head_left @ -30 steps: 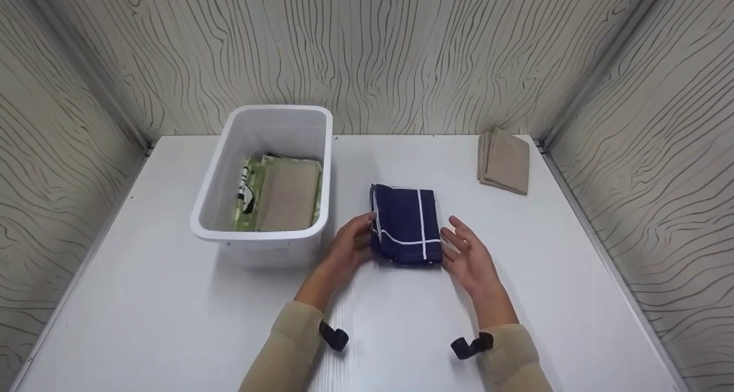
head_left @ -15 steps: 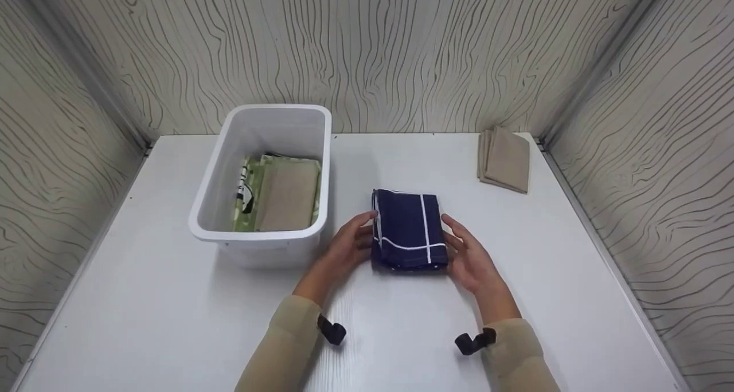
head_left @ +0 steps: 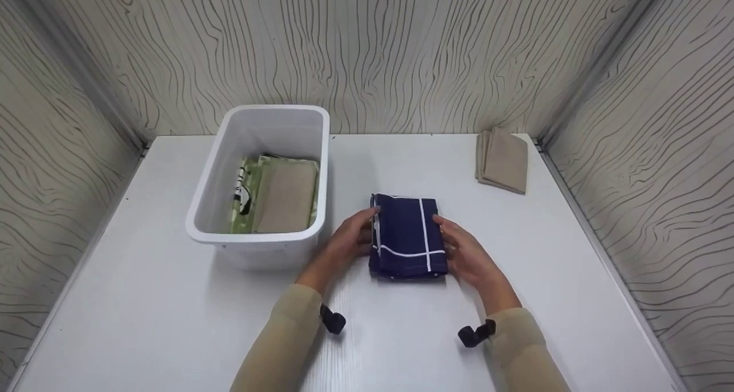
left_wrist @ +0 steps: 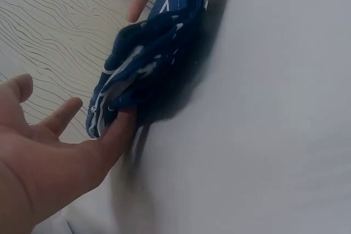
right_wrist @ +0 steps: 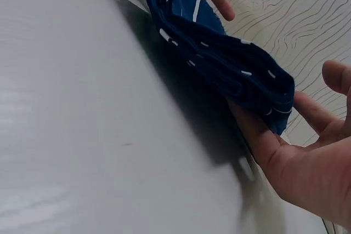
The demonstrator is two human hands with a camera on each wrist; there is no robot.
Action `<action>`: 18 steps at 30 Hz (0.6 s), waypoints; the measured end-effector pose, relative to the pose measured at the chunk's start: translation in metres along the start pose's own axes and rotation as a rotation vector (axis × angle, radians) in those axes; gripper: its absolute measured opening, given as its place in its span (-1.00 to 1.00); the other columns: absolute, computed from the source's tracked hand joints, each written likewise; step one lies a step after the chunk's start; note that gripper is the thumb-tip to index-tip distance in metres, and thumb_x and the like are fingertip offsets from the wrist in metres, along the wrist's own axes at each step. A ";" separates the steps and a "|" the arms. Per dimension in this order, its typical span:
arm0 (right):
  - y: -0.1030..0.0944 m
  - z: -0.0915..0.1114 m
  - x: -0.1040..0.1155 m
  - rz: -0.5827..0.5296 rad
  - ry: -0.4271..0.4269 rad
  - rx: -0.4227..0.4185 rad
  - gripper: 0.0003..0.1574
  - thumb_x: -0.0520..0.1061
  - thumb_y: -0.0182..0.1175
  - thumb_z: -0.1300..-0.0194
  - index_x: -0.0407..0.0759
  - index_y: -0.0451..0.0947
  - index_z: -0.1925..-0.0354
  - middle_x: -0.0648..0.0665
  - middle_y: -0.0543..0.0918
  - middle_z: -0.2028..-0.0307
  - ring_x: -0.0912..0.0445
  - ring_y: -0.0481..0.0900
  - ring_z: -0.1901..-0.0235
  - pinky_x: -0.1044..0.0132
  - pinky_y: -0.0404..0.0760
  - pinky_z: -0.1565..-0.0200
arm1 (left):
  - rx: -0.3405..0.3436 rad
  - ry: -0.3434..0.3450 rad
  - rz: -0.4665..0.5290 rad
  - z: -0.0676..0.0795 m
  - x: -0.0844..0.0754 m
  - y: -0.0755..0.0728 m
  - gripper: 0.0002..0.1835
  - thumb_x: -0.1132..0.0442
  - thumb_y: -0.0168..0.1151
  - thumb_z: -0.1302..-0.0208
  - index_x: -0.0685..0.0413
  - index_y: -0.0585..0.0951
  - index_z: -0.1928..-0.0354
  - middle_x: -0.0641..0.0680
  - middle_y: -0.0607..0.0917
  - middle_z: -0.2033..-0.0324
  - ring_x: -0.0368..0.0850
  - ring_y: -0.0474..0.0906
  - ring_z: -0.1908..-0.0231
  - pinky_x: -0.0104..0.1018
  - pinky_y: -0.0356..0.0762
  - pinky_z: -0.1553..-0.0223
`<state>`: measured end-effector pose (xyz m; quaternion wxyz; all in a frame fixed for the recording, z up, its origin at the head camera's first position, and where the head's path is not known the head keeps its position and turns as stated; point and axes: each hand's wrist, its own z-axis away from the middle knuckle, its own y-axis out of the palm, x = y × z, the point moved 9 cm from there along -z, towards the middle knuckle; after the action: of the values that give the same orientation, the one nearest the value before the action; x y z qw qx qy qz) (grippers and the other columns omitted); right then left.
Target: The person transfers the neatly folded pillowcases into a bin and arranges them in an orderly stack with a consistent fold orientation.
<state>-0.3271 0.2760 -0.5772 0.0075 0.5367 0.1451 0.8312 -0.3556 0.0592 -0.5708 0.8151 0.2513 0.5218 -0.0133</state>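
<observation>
A folded navy cloth with white lines [head_left: 404, 226] is between my two hands, just above the table, with its shadow beneath in both wrist views. My left hand [head_left: 347, 240] grips its left side, a digit tucked under the lower edge [left_wrist: 118, 127]. On the right side my right hand [head_left: 467, 251] holds it the same way, one digit under the layers [right_wrist: 255, 130] and others along the side. The layered near edge of the cloth [right_wrist: 219, 64] faces the right wrist camera. Parts of the fingers are hidden behind the cloth.
A white plastic bin [head_left: 198, 220] stands left of my left hand, holding a folded beige cloth [head_left: 287, 194] and green patterned cloth [head_left: 243, 208]. Another folded beige cloth [head_left: 504, 161] lies at the back right of the white table [head_left: 573, 300]. Wood-patterned walls [head_left: 367, 54] enclose the sides and back.
My right hand has come in from beside the navy cloth and now holds its right side. The cloth has shifted slightly toward me. My left hand stays at the left side.
</observation>
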 end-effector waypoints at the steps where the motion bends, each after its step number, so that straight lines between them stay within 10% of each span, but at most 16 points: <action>1: 0.000 0.000 0.000 0.023 0.002 0.007 -0.27 0.18 -0.03 -0.46 0.08 0.11 -0.49 -0.22 0.04 -0.49 -0.22 0.04 -0.47 0.03 0.44 -0.27 | 0.005 -0.002 -0.025 0.000 0.000 0.001 -0.34 -0.15 0.02 -0.37 -0.06 0.29 -0.43 0.29 0.43 -0.28 0.18 0.58 -0.10 -0.10 0.65 0.04; 9: -0.004 -0.003 -0.003 0.108 0.012 -0.008 -0.27 -0.07 0.04 -0.42 0.09 0.10 -0.49 -0.27 0.13 -0.46 -0.16 0.29 -0.36 0.06 0.58 -0.10 | -0.005 0.114 -0.389 -0.002 -0.006 0.003 -0.40 0.10 0.18 -0.34 -0.04 0.35 -0.40 0.31 0.33 -0.36 0.20 0.56 -0.10 -0.10 0.68 0.12; 18: -0.005 -0.002 0.003 0.171 -0.052 -0.074 -0.17 -0.34 0.04 -0.25 -0.01 0.19 -0.46 -0.36 0.28 -0.35 0.02 0.54 -0.07 0.20 0.62 -0.01 | -0.012 0.164 -0.443 -0.003 -0.004 0.002 -0.35 0.41 0.28 -0.17 0.09 0.41 -0.35 0.32 0.40 -0.27 0.10 0.61 0.01 -0.14 0.72 0.28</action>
<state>-0.3306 0.2811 -0.5768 -0.0399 0.5681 0.0679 0.8192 -0.3597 0.0613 -0.5682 0.7487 0.1260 0.6286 -0.1683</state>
